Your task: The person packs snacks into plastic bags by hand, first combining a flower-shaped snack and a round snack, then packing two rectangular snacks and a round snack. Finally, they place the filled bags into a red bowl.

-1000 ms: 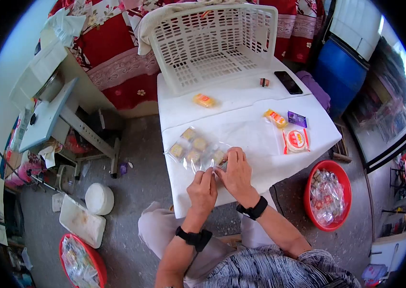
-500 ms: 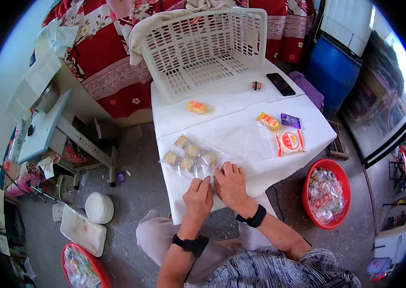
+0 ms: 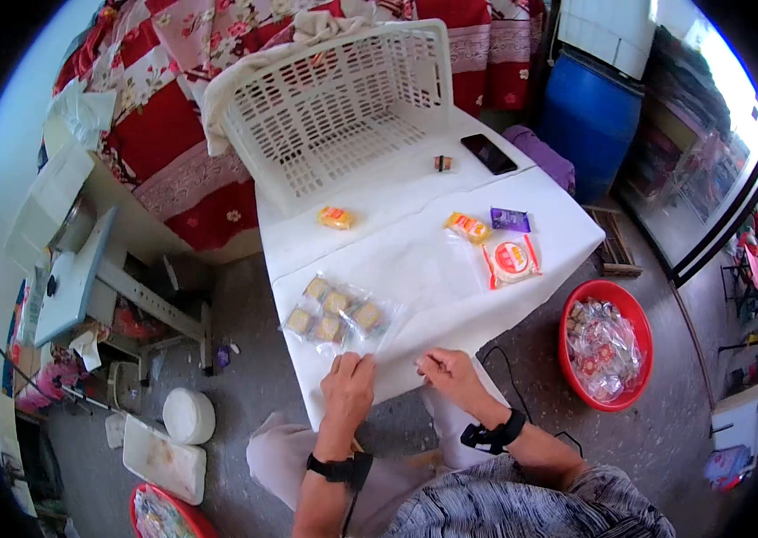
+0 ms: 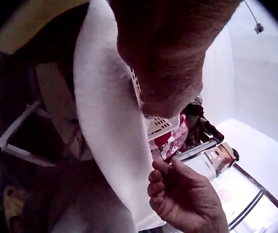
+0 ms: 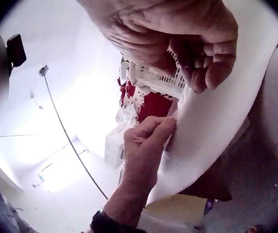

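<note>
A clear plastic bag (image 3: pixel 388 328) lies flat near the front left of the white-covered table, holding several small square yellow-topped cakes (image 3: pixel 334 301). My left hand (image 3: pixel 348 387) is at the bag's near edge, thumb and forefinger pinching it; in the right wrist view the same left hand (image 5: pixel 146 145) shows its fingertips pressed together. Off to the right of the bag, my right hand (image 3: pixel 452 375) hovers by the table's front edge with curled fingers. A small pale bit (image 3: pixel 421 362) shows at its fingertips; I cannot tell what it is.
Yellow-wrapped snacks (image 3: pixel 467 227), a purple packet (image 3: pixel 510 219) and a round red-and-white packet (image 3: pixel 512 259) lie on the table's right side. A tipped white crate (image 3: pixel 253 166), another yellow packet (image 3: pixel 336 217) and a phone (image 3: pixel 489 154) are farther back. A red basin (image 3: pixel 639 354) stands on the floor.
My right hand has pulled away from the bag's near edge toward the right, apart from the left hand, which stays at the edge. The head view has shifted.
</note>
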A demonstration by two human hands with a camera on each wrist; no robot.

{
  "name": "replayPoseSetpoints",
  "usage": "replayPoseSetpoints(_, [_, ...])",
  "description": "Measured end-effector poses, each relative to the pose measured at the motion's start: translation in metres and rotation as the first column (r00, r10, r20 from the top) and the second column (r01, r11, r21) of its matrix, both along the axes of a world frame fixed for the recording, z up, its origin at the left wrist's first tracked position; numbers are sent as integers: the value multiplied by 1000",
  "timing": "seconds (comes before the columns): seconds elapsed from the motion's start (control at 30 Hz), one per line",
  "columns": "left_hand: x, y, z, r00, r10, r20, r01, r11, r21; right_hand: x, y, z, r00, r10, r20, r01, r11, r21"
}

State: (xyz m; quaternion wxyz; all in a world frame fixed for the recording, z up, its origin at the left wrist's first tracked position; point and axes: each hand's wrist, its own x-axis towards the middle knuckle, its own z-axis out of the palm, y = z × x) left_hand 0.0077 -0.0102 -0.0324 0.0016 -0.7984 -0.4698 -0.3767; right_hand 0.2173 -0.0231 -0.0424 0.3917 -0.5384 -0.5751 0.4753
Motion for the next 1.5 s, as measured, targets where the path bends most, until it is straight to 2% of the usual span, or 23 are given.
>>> replayPoseSetpoints(0.03, [2, -2, 3, 999, 0, 37, -2, 998, 56, -1, 0, -1, 989, 41, -142, -60, 989, -133])
replayPoseSetpoints(0.07, [3, -2, 5, 997, -4, 75, -4, 993, 116, -3, -2, 1, 989, 31, -143, -47, 993, -113])
replayPoseSetpoints(0.13, [9, -7, 3, 999, -19, 26, 14, 980, 201, -9, -5, 16, 863, -36, -504, -148, 936, -319])
replayPoseSetpoints(0.17, [14, -13, 7, 999, -52, 8, 49, 977, 205, -12, -3, 23, 861, -44, -506, -128, 945, -300])
replayPoseSetpoints(0.23, [26, -26, 20, 988, -149, -38, 153, 972, 178, -16, -5, 31, 668, -90, -738, -252, 906, -339])
replayPoseSetpoints(0.27, [32, -31, 20, 978, -196, -68, 204, 967, 153, -17, -4, 27, 669, -99, -737, -237, 911, -338])
replayPoseSetpoints(0.33, [42, -42, 14, 958, -276, -80, 285, 947, 149, -19, -2, 18, 551, -159, -820, -266, 897, -353])
replayPoseSetpoints(0.37, [46, -43, 11, 936, -339, -94, 350, 925, 151, -16, -4, 16, 520, -225, -824, -259, 878, -403])
replayPoseSetpoints(0.4, [49, -42, 14, 933, -348, -87, 358, 921, 153, -12, -7, 20, 523, -230, -821, -248, 880, -405])
replayPoseSetpoints(0.47, [52, -44, 20, 907, -418, -58, 421, 893, 159, 1, -17, 26, 436, -227, -871, -303, 874, -379])
replayPoseSetpoints(0.53, [43, -43, 17, 898, -439, -28, 439, 892, 110, 27, -30, 26, 457, -303, -836, -282, 843, -459])
replayPoseSetpoints(0.6, [38, -32, 17, 919, -362, 155, 337, 927, 164, 57, -45, 15, 388, -197, -900, -370, 862, -348])
replayPoseSetpoints(0.67, [28, -20, 11, 951, -263, 164, 235, 957, 172, 88, -65, 37, 407, -204, -890, -332, 875, -353])
replayPoseSetpoints(0.73, [25, -10, 12, 957, -218, 190, 181, 964, 196, 117, -92, 52, 476, -299, -827, -196, 881, -432])
replayPoseSetpoints(0.87, [30, -2, 10, 953, -185, 238, 157, 979, 132, 177, -135, 43, 368, -366, -855, -80, 904, -421])
replayPoseSetpoints(0.93, [30, 0, 7, 958, -175, 229, 156, 983, 99, 199, -148, 49, 478, -389, -788, 208, 921, -329])
replayPoseSetpoints(1.0, [32, 2, 3, 968, -134, 213, 119, 990, 82, 236, -149, 38, 239, -386, -891, 241, 912, -331])
replayPoseSetpoints(1.07, [29, 7, -4, 974, -160, 162, 146, 985, 95, 280, -147, 17, 250, -514, -821, 376, 833, -407])
replayPoseSetpoints(1.13, [31, 6, 1, 980, -118, 159, 109, 992, 59, 298, -138, 18, 244, -471, -848, 530, 797, -290])
replayPoseSetpoints(1.27, [32, 12, -5, 979, -115, 169, 104, 992, 72, 318, -122, 17, 285, -517, -807, 547, 779, -307])
replayPoseSetpoints(1.37, [33, 12, -6, 978, -112, 173, 108, 994, 33, 319, -125, 7, 251, -588, -769, 579, 727, -368])
replayPoseSetpoints(1.43, [34, 9, -3, 983, -93, 156, 94, 996, 2, 304, -128, 8, 233, -527, -817, 501, 785, -364])
replayPoseSetpoints(1.5, [38, 9, -3, 978, -124, 168, 127, 992, -4, 293, -136, 11, 223, -554, -802, 465, 784, -412])
